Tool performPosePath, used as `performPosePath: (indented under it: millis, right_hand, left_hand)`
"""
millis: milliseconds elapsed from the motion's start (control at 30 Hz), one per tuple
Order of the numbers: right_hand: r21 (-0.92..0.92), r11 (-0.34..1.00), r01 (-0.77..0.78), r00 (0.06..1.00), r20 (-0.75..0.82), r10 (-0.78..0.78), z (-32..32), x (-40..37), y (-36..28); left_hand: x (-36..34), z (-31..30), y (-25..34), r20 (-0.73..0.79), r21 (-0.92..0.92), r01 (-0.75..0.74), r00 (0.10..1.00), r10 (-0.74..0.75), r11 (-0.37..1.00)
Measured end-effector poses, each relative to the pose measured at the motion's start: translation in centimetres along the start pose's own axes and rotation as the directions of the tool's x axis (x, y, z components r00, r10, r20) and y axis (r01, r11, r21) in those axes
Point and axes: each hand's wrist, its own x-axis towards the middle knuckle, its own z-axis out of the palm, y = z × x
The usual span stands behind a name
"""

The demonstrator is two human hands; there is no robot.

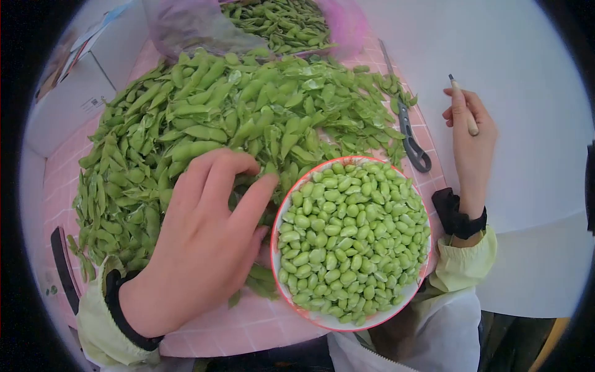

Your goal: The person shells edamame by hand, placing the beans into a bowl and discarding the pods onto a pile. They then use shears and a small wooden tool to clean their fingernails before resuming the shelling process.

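My left hand (pixel 207 229) reaches over a heap of green edamame pods (pixel 204 111), its fingers curved and apart, with nothing visible in them. Its thumb is close to the left rim of a round, red-edged white bowl (pixel 279 282). Shelled green beans (pixel 353 242) fill that bowl. Off to the right, past the table edge, my right hand (pixel 474 127) is closed around a small tool (pixel 473 124) with a pale handle and a short dark tip. The underside of my left fingers and the pods beneath are partly hidden.
A pink-checked table (pixel 248 328) carries everything. At the back, a translucent pink plastic bag (pixel 347 28) holds more pods. Scissors with a grey handle (pixel 412 139) lie along the right edge. A dark, flat object (pixel 64 266) and a white box (pixel 68 115) are at left.
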Motion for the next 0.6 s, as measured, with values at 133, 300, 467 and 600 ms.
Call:
performPosePath:
  millis: [133, 300, 467, 600]
  right_hand:
    - [-0.051, 0.999, 0.005, 1.000, 0.021, -0.004, 0.20, 0.08, 0.45]
    - [-0.041, 0.999, 0.026, 0.999, -0.025, -0.027, 0.53, 0.05, 0.37]
    - [-0.035, 0.999, 0.002, 1.000, -0.007, -0.003, 0.42, 0.11, 0.39]
    - [-0.020, 1.000, -0.001, 1.000, -0.019, 0.000, 0.48, -0.05, 0.43]
  left_hand:
    - [0.03, 0.01, 0.08, 0.010, 0.004, 0.001, 1.000, -0.001, 1.000]
    - [0.04, -0.06, 0.05, 0.011, 0.005, 0.002, 1.000, -0.002, 1.000]
    - [-0.06, -0.01, -0.01, 0.005, 0.017, -0.003, 1.000, 0.003, 1.000]
    - [-0.06, 0.04, -0.04, -0.001, 0.017, -0.009, 1.000, 0.009, 1.000]
